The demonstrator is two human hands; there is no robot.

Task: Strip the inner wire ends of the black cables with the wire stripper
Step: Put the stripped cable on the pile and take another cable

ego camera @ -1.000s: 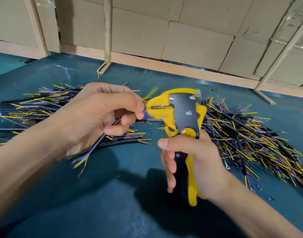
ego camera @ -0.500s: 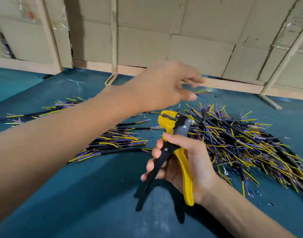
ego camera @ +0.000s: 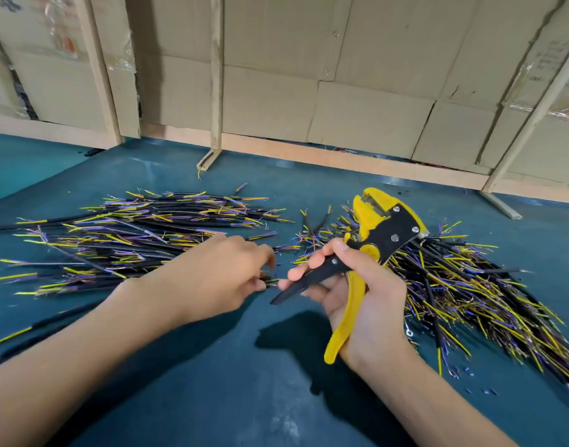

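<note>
Yellow and black plastic filled the right hand, whose grip was clenched around the handles of the wire stripper; the handles stood spread and the jaws pointed up and away, holding nothing. Half a second before, the left hand had been stretched out beyond the tool toward the far heap; now it had come back low, just left of the stripper's black handle, its fingertips curled down at the near edge of the left pile of black cables. Motion blur hid whether that grip pinched a cable end or only touched it, so I cannot tell. Judged from this, one cable had been put aside and the next was being picked, with no wire yet fed to the jaws. Right of the stripper, partly behind it, lay the right pile of cables. Both forearms reached in from below over the dark teal table, the left wrist bent downward, the right turned palm inward; beyond the piles stood cardboard panels.
</note>
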